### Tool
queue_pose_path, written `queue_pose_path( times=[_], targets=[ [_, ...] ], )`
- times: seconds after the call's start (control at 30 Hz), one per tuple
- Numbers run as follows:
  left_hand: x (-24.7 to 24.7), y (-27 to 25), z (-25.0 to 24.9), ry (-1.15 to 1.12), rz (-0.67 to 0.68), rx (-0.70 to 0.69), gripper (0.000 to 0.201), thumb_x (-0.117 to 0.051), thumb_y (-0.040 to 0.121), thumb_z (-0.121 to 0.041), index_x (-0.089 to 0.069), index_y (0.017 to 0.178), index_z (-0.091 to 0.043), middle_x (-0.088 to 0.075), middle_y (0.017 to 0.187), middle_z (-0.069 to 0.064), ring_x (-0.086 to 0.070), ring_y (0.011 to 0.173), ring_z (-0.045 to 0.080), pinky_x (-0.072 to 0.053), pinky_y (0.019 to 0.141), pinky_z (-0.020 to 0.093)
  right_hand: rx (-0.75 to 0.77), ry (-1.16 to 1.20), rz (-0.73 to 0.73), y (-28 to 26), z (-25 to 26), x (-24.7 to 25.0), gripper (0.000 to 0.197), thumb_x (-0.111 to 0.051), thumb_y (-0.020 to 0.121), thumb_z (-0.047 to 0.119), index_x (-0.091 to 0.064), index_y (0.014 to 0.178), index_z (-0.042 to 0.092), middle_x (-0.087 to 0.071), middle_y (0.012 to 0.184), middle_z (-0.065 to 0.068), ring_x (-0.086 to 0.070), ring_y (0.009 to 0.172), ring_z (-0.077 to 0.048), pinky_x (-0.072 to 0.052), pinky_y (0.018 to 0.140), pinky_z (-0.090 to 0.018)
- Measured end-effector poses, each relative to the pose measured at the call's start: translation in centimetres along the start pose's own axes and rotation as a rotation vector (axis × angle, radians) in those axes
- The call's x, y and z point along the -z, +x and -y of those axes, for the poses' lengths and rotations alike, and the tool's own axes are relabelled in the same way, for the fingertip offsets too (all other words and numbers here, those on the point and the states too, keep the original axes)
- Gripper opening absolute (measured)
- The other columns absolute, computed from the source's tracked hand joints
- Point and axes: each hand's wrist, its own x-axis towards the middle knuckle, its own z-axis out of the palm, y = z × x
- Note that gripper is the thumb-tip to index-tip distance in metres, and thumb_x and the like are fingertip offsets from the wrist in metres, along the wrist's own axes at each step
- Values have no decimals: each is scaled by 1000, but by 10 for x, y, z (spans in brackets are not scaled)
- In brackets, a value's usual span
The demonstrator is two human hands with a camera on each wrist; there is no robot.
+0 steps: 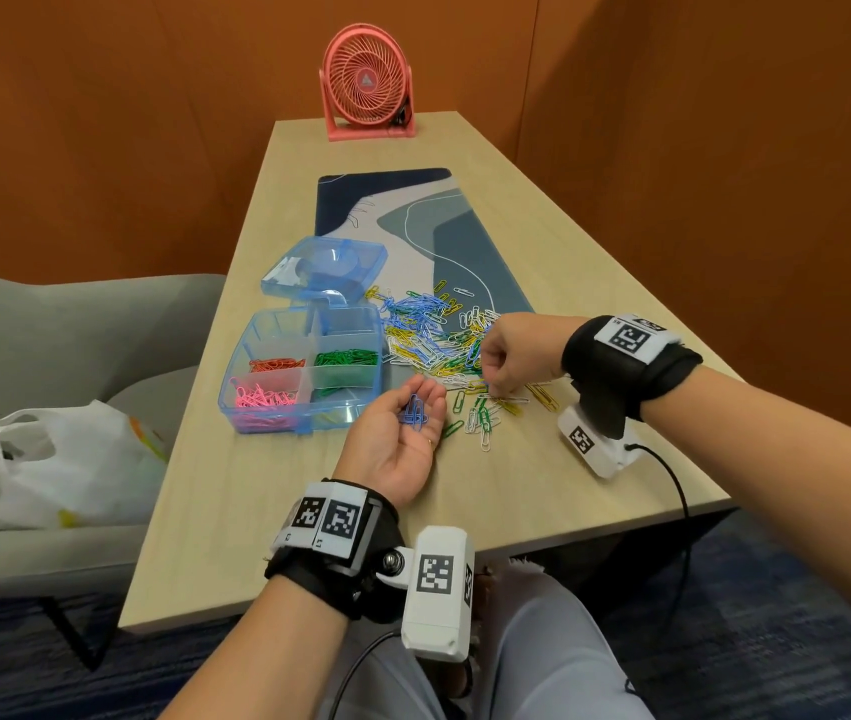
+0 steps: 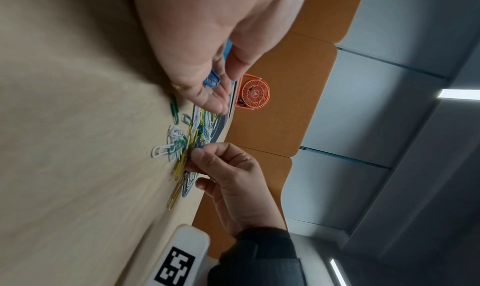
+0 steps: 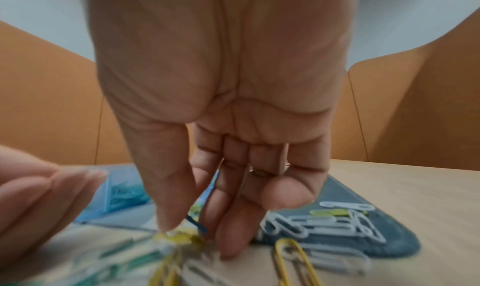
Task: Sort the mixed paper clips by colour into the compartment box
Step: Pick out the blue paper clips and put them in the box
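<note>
The blue compartment box (image 1: 277, 420) stands open at the table's left, holding orange clips (image 1: 277, 364), green clips (image 1: 346, 358) and pink clips (image 1: 264, 397) in separate compartments. To its right spreads the mixed pile of clips (image 1: 428, 330), blue, yellow, white and green. My left hand (image 1: 402, 433) lies palm up beside the box with a few blue clips (image 1: 414, 412) loose in its palm (image 2: 212, 80). My right hand (image 1: 491, 387) reaches down into the pile's near edge. Its thumb and fingers pinch a blue clip (image 3: 197, 224), blurred by motion.
The box's lid (image 1: 324, 265) lies open behind it on a blue patterned mat (image 1: 413, 215). A pink fan (image 1: 368, 90) stands at the table's far end. A white plastic bag (image 1: 64, 459) sits on a grey chair (image 1: 49, 330) to the left. Orange walls close in around the table.
</note>
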Motion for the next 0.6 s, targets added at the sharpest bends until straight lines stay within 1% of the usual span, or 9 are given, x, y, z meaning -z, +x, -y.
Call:
queue_pose_path(
  times=[0.07, 0.13, 0.2, 0.3, 0.37, 0.43, 0.5, 0.53, 0.6],
  targets=[
    [-1, 0, 0, 16, 4, 0, 20, -38, 99, -6, -56, 92, 0, -60, 85, 13, -60, 79, 20, -56, 61, 23, 23, 71, -21, -2, 2, 5, 11, -69, 80, 12, -62, 74, 17, -65, 69, 4, -56, 62, -9, -45, 60, -20],
    [-2, 0, 1, 47, 3, -1, 22, -37, 99, -6, -57, 92, 1, -61, 89, 14, -60, 83, 21, -54, 71, 27, 60, 157, -16, -4, 8, 9, 8, -67, 81, 8, -64, 82, 16, -69, 70, 1, -58, 59, -8, -48, 62, -21],
    [-3, 1, 2, 72, 13, 6, 25, -35, 99, -7, -57, 92, 1, -61, 92, 15, -60, 85, 22, -51, 78, 30, 116, 222, -11, -5, 18, 11, 14, -66, 81, 6, -66, 91, 16, -69, 71, 0, -57, 56, -6, -49, 61, -21],
    [-5, 0, 4, 54, 32, 33, 31, -31, 101, -13, -56, 93, 2, -61, 92, 18, -60, 86, 25, -54, 80, 35, 166, 297, 6, -5, 28, 14, 19, -62, 82, 1, -66, 98, 12, -70, 74, -2, -60, 57, -7, -53, 62, -22],
    [-6, 0, 4, 44, 25, 41, 32, -30, 102, -15, -56, 97, 3, -60, 94, 19, -58, 95, 27, -48, 88, 39, 110, 210, -36, -1, 25, 16, 19, -60, 82, -1, -68, 93, 13, -70, 73, -3, -62, 61, -11, -54, 64, -24],
    [-5, 1, 4, 46, 19, 43, 33, -29, 102, -14, -55, 96, 4, -59, 96, 19, -54, 105, 29, -43, 95, 39, 22, 43, -106, 3, 18, 18, 20, -56, 81, -1, -70, 88, 12, -69, 74, -4, -63, 68, -16, -53, 68, -26],
    [-4, 1, 4, 37, 29, 40, 31, -29, 102, -12, -55, 95, 5, -58, 97, 19, -52, 108, 29, -41, 99, 37, -54, -51, -163, 6, 10, 19, 18, -53, 83, 2, -71, 86, 7, -70, 81, -10, -60, 72, -20, -50, 68, -28],
    [-4, 1, 4, 38, 36, 38, 31, -29, 101, -11, -55, 96, 5, -58, 98, 19, -52, 107, 28, -43, 97, 37, -81, -69, -175, 7, 7, 18, 18, -53, 84, 4, -71, 85, 4, -69, 83, -13, -58, 71, -21, -47, 65, -28],
    [-4, 1, 4, 45, 45, 34, 30, -29, 101, -11, -55, 96, 4, -59, 97, 18, -56, 101, 27, -51, 86, 33, -126, -61, -150, 8, 3, 15, 14, -59, 83, 8, -72, 85, 1, -66, 76, -13, -56, 61, -20, -45, 56, -25]
  ],
)
